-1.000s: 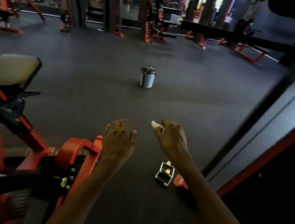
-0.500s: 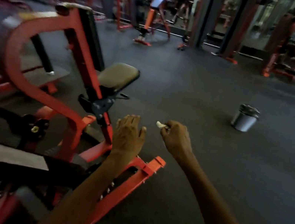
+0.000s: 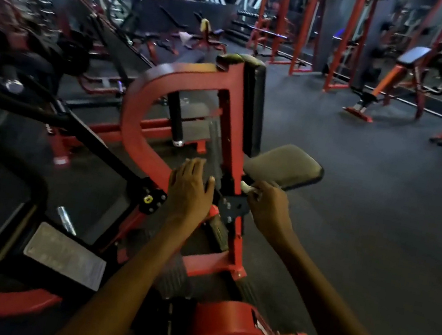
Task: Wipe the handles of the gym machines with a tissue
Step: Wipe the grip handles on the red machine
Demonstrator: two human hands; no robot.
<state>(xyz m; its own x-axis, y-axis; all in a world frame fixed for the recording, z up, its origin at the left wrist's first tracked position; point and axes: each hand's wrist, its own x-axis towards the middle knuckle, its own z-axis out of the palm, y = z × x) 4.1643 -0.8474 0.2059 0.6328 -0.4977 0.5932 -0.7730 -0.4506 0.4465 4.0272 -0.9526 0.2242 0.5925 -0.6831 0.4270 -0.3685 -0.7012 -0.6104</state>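
Right hand (image 3: 268, 209) pinching tissue (image 3: 246, 186), left hand (image 3: 190, 188) open, empty; small wad, likely slipping off handle (image 3: 176, 119).

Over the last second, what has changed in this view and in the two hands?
The view swung left: the small grey bin on the floor left the frame, and the red steel machine frame with its padded black seat now fills the centre. The left hand stays open; the right hand still pinches the white tissue. No handle wiped yet.

Dim gym, dark rubber floor (image 3: 368, 206), red racks (image 3: 350, 37) and bench (image 3: 387, 75) beyond
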